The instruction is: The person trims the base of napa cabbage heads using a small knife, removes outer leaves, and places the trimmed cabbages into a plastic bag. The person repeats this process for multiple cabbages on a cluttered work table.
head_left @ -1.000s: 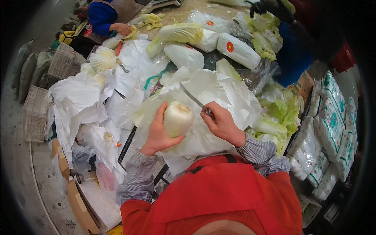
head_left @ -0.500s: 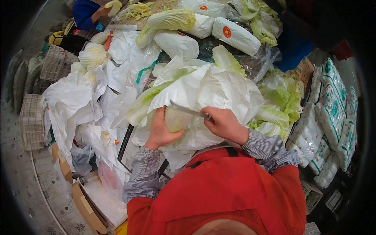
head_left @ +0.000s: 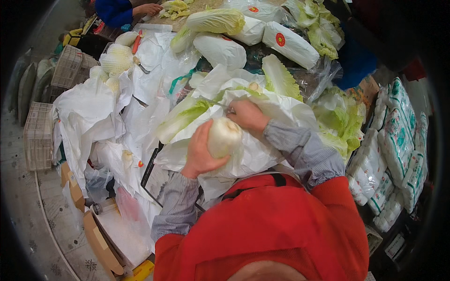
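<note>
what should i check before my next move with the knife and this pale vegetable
1. Left grip around the pale vegetable: ok, fingers and thumb span its side.
2. Right grip holding the knife: ok, it points leftward.
3. Knife clear of the left grip: cannot tell; they look apart, but depth is unclear.
4. Uncluttered surface: not ok, white paper and a large green leaf lie close by.
5. Co-worker out of the way: ok, the blue sleeve is at upper left.

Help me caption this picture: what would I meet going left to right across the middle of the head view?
Plastic crate → crumpled white paper → left hand → trimmed napa cabbage → right hand → loose cabbage leaves → plastic-wrapped white-and-green packs.
</note>
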Tool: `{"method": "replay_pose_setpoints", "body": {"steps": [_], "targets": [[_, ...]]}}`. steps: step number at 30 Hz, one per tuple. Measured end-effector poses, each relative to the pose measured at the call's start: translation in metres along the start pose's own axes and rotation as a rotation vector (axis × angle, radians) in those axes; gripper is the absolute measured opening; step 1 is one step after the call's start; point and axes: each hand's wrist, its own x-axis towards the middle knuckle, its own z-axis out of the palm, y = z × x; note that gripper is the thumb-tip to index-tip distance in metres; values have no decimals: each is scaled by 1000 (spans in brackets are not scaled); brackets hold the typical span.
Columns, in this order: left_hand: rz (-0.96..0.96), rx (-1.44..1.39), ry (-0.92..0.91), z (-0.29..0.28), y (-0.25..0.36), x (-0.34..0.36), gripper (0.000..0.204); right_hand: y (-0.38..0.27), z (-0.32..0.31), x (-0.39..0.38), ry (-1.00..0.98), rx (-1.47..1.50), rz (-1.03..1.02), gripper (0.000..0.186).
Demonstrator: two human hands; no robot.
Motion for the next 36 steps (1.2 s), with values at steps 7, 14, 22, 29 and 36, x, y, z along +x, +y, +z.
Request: {"method": "replay_pose_setpoints", "body": {"steps": [7,14,22,29,36], "targets": [[-116,-132,-41,-6,-21,11,103,-24,-56,-66,170,120,-63,22],[-109,-179,-56,-4,-22,13,102,-26,-28,-111,173,-67,-198,26],[-108,-142,-51,-3,-19,13,102,-20,-29,-98,65,-144,-159,16],[-58,-22,-53,1,-13,18,101,-12,-27,-77,26,-213,-42,12],[285,209,-180,29,19,9,98,12,-10,-51,-26,-204,70,21]]}}
